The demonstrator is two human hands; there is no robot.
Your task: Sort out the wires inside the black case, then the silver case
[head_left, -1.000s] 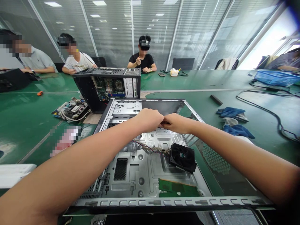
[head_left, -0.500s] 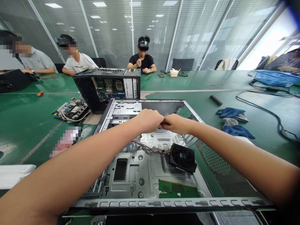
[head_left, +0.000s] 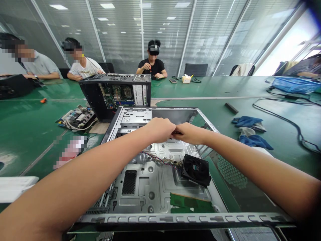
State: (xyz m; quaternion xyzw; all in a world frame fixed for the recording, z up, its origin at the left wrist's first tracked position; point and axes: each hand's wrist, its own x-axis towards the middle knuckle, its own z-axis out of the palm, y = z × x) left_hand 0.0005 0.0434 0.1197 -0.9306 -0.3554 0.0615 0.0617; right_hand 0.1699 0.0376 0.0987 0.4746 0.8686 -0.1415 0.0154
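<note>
Both arms reach over an open computer case (head_left: 160, 217) lying on its side. My left hand (head_left: 162, 130) is closed, and its knuckles hide whatever its fingers grip. Touching it, my right hand (head_left: 188, 133) is closed too, thumb and fingers pinched together. What lies between them cannot be made out. Below the hands, a black cooling fan (head_left: 196, 170) rests tilted on the metal floor of the case. A bundle of thin wires (head_left: 163, 159) runs from the fan to the left, under my left forearm. Nearer me lies a green memory stick (head_left: 190, 203).
Behind stands another computer case (head_left: 91, 90), upright. To its left lies a motherboard (head_left: 79, 117) with a pale cable. On the right are blue gloves (head_left: 253, 132), a dark bar (head_left: 231, 108), black cables (head_left: 283, 113) and a blue basket (head_left: 296, 84). Several people sit around the green table.
My two hands stay together in nearly the same place. Across the table, the person in black has moved a hand slightly, and a red-handled tool now shows in it.
</note>
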